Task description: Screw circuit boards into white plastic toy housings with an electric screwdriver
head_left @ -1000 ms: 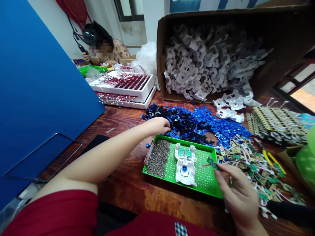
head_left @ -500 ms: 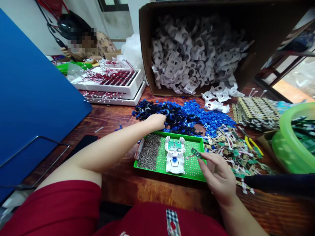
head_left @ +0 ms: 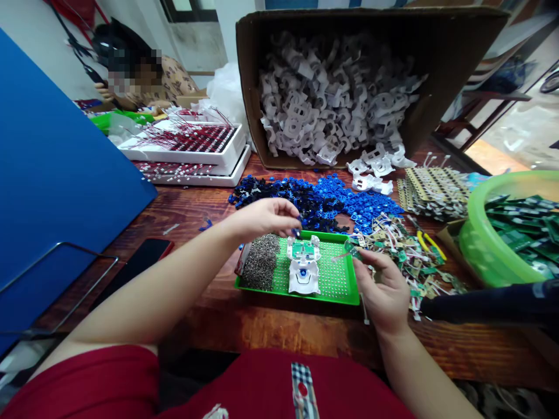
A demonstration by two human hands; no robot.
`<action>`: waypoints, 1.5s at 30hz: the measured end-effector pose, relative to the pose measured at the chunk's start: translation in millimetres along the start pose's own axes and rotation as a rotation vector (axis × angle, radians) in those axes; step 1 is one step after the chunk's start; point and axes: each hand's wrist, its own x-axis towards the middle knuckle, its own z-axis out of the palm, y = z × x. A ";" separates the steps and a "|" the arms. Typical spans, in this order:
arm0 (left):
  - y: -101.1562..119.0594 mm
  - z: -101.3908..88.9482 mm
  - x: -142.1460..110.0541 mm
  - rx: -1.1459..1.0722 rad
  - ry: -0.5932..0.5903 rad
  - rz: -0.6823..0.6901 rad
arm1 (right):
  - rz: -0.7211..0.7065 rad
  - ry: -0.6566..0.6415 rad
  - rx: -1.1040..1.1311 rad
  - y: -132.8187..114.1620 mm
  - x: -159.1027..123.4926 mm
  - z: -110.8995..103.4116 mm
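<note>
Tray (head_left: 340, 297) bright green; screws (head_left: 258, 265) silver-grey; shells (head_left: 304, 278) white. Small parts (head_left: 371, 206) were blue and black. Desk (head_left: 244, 326) reddish brown, dark grain. Shirt (head_left: 244, 384) solid dark red, strip (head_left: 303, 387) black-and-white checked. Tub (head_left: 484, 238) translucent lime green. Panel (head_left: 56, 174) plain blue. Pliers (head_left: 430, 241) yellow-handled.

Beside the smooth green plastic tray (head_left: 340, 298), the wooden table (head_left: 257, 326) shows streaky grain under a glossy varnish. Behind the tray stands a matt cardboard box (head_left: 247, 99); inside the tray, small metal screws (head_left: 261, 265) glint grey.
</note>
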 end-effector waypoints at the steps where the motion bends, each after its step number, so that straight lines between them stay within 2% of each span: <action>1: 1.1 15.4 -16.2 -0.099 -0.051 0.008 | 0.013 0.027 0.008 -0.7 0.3 -0.3; 4: -5.8 66.4 -60.0 -0.382 -0.248 -0.065 | 0.040 0.067 0.017 -9.6 0.7 -3.4; 5: -10.6 81.8 -70.5 -0.677 -0.338 -0.199 | 0.027 0.049 0.012 -14.8 0.7 -5.4; 7: -21.1 106.1 -83.8 -0.881 -0.381 -0.308 | -0.066 -0.038 -0.013 -27.3 0.4 -10.3; 10: -33.5 123.8 -89.5 -1.043 -0.344 -0.401 | -0.266 -0.245 -0.052 -45.8 -1.0 -17.1; 12: -37.6 126.3 -89.6 -1.099 -0.316 -0.427 | -0.280 -0.387 -0.016 -55.0 -3.3 -19.2; 14: -39.1 125.4 -89.9 -1.154 -0.284 -0.442 | -0.226 -0.510 0.057 -61.0 -7.3 -19.1; 17: -39.1 123.0 -91.5 -1.235 -0.204 -0.446 | -0.166 -0.587 0.132 -63.5 -15.3 -16.0; 20: -40.0 120.7 -92.4 -1.291 -0.137 -0.437 | -0.111 -0.539 0.117 -60.0 -23.4 -12.1; 24: -41.7 118.2 -92.2 -1.327 -0.120 -0.456 | -0.016 -0.417 0.090 -55.5 -30.0 -8.5; 32: -40.8 117.1 -92.3 -1.379 -0.021 -0.478 | -0.035 -0.416 0.135 -61.4 -33.3 -0.2; 37: -41.0 116.5 -91.7 -1.415 -0.100 -0.453 | -0.024 -0.360 0.147 -62.0 -33.5 1.5; 41: -40.1 115.5 -92.1 -1.460 -0.130 -0.461 | -0.072 -0.446 0.157 -63.0 -32.1 -0.2; 45: -41.7 112.9 -93.4 -1.448 -0.112 -0.480 | 0.042 -0.432 0.195 -60.6 -34.3 1.5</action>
